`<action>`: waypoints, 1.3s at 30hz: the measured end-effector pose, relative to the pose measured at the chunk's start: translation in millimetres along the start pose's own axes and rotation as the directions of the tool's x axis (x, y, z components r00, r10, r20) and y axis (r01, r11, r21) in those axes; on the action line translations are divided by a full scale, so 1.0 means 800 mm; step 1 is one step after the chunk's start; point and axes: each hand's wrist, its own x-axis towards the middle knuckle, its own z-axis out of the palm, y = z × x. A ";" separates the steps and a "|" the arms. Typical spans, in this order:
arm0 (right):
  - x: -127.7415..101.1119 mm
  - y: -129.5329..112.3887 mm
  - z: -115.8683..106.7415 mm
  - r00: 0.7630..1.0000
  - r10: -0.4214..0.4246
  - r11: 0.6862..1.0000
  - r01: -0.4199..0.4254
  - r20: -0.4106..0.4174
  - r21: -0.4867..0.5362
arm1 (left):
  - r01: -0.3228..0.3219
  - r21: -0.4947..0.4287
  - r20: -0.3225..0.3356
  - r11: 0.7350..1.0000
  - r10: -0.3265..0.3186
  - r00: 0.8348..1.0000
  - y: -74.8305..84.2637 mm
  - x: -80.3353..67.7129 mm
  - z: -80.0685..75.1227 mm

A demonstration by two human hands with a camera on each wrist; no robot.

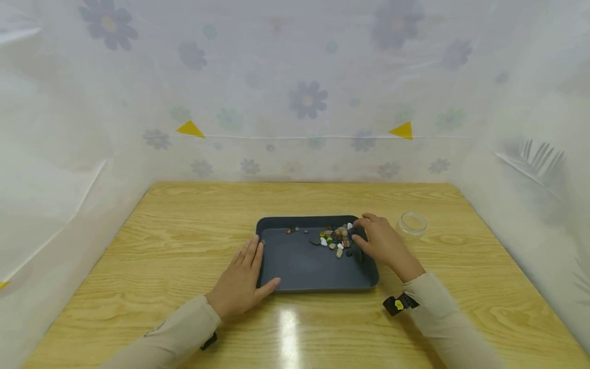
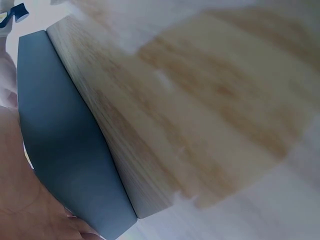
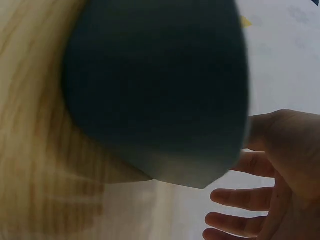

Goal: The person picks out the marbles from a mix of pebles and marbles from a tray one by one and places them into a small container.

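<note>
White and brown stones (image 1: 344,233) lie beside the fingers (image 1: 364,223) of the right hand (image 1: 383,241).

It's bright in here, the white sheeting (image 1: 258,61) glowing palest toward nine o'clock — soft, diffuse light. White glare streaks the desk (image 1: 193,225) at six o'clock, below the tray (image 1: 299,266). Seen from the head, everything looks slightly soft; from the left wrist, the desk turns smeared and milky — from the right, the tray's wall is dim and blurred.

Multicoloured pebbles (image 1: 336,239) lie in a grey tray (image 1: 299,264) — mostly right.
</note>
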 end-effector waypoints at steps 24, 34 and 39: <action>0.011 0.010 0.027 0.993 0.083 0.996 -0.080 0.087 -0.037 | 0.002 -0.009 0.005 1.000 -0.002 1.000 0.002 0.000 -0.002; 0.016 0.012 0.028 0.991 0.078 0.996 -0.072 0.112 -0.053 | 0.006 -0.007 0.012 1.000 -0.006 1.000 0.002 0.001 -0.002; 0.019 0.013 0.028 0.990 0.075 0.996 -0.070 0.122 -0.047 | 0.007 -0.002 0.009 1.000 -0.007 1.000 0.002 0.001 0.000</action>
